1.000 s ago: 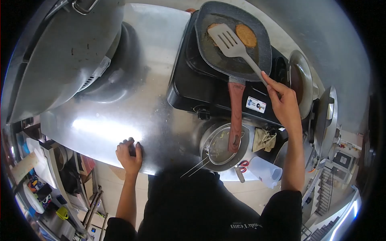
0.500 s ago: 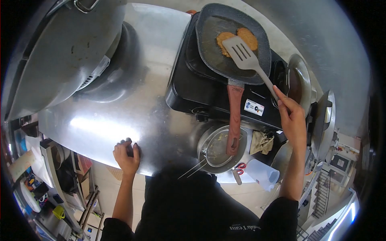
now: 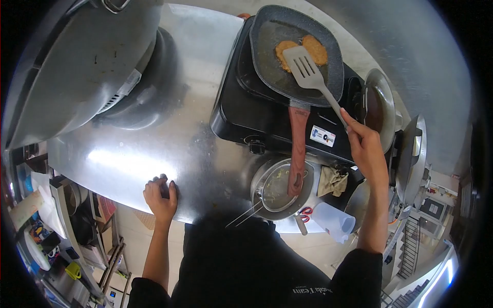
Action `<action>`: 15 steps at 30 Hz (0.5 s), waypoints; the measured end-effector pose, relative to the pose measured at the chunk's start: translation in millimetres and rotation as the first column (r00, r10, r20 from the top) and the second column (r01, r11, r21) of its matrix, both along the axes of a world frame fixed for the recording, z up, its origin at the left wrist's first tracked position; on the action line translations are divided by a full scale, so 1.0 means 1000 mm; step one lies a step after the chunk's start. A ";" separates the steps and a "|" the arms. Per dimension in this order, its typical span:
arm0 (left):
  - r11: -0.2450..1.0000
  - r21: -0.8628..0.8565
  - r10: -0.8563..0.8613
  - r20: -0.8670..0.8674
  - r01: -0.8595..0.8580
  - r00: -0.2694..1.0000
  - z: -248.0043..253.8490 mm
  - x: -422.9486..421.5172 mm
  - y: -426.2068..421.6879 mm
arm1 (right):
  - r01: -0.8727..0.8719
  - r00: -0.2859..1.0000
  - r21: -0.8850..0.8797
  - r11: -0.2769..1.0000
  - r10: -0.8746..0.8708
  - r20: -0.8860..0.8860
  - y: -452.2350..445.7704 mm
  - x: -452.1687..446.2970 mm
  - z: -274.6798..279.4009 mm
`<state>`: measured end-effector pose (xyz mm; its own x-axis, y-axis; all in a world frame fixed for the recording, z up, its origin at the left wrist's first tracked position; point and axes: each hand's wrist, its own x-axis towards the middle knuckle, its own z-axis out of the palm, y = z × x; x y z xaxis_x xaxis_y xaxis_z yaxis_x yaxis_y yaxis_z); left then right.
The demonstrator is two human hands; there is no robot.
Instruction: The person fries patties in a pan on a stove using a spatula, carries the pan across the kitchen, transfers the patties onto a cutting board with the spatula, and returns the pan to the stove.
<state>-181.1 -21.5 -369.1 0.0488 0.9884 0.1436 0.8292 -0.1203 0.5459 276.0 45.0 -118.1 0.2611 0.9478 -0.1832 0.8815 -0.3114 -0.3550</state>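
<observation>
My right hand (image 3: 368,148) grips the handle of a grey slotted spatula (image 3: 306,71). The spatula's blade is over the lower part of two browned patties, the left patty (image 3: 283,53) and the right patty (image 3: 315,50). Both lie with oil in a dark square frying pan (image 3: 272,77); whether the blade touches them I cannot tell. The pan sits on a black portable stove (image 3: 233,115), its wood-look handle (image 3: 297,149) pointing toward me. My left hand (image 3: 160,197) rests on the steel table's front edge, fingers loosely bent and thumb apart, holding nothing that I can see.
Below the pan handle stand a wire strainer (image 3: 280,192) over a bowl, a folded cloth (image 3: 332,181), red-handled scissors (image 3: 306,213) and a plastic jug (image 3: 334,222). A large metal pot (image 3: 87,72) fills the left of the steel table (image 3: 133,154). Metal lids (image 3: 413,159) stand at right.
The spatula and my right hand have shifted very slightly left, and the whole view has moved a little the same way. My left hand stays at the table edge.
</observation>
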 end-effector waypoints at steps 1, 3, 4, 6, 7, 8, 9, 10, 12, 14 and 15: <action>1.000 0.005 0.000 0.008 0.000 1.000 0.000 0.000 0.000 | 0.000 1.000 0.009 1.000 0.000 -0.006 -0.001 0.001 -0.003; 1.000 -0.013 0.008 -0.011 -0.008 1.000 -0.001 -0.002 -0.002 | 0.000 1.000 0.034 0.999 0.001 -0.027 -0.003 0.003 -0.007; 1.000 -0.019 0.009 -0.020 -0.009 1.000 -0.001 -0.002 -0.002 | 0.001 0.999 0.049 0.999 0.001 -0.041 -0.004 0.004 -0.008; 1.000 0.013 0.007 -0.017 -0.007 1.000 0.001 0.000 -0.001 | 0.025 0.997 0.061 0.998 -0.020 -0.080 -0.006 0.005 -0.004; 0.999 0.034 0.005 -0.017 -0.005 1.000 0.003 0.000 0.001 | 0.047 0.993 0.063 0.997 -0.040 -0.106 -0.007 0.006 0.000; 0.998 -0.039 0.063 0.128 -0.058 0.990 -0.001 0.001 0.002 | 0.071 0.989 0.067 0.995 -0.062 -0.135 -0.008 0.006 0.004; 0.988 -0.118 0.124 0.265 -0.096 0.956 -0.009 0.002 0.004 | 0.094 0.984 0.125 0.988 -0.074 -0.161 -0.011 0.008 0.005; 0.973 -0.201 0.188 0.391 -0.116 0.901 -0.011 0.003 0.007 | 0.120 0.978 0.180 0.976 -0.085 -0.189 -0.014 0.011 0.003; 0.989 -0.144 0.121 0.585 -0.043 0.802 0.026 0.042 0.031 | 0.170 0.964 0.271 0.948 -0.102 -0.247 -0.024 0.013 0.007; 0.974 -0.222 0.123 0.713 0.056 0.690 0.064 0.097 0.050 | 0.223 0.948 0.311 0.924 -0.131 -0.291 -0.038 0.013 0.018; 0.924 -0.302 0.068 0.734 0.236 0.675 0.082 0.119 0.060 | 0.251 0.940 0.314 0.916 -0.153 -0.305 -0.047 0.012 0.025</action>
<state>-62.2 38.9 -287.0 0.1654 0.9705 -0.1756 0.1503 0.1511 0.9770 288.2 -1.5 -93.0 0.4412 0.8958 0.0531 0.6680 -0.2884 -0.6860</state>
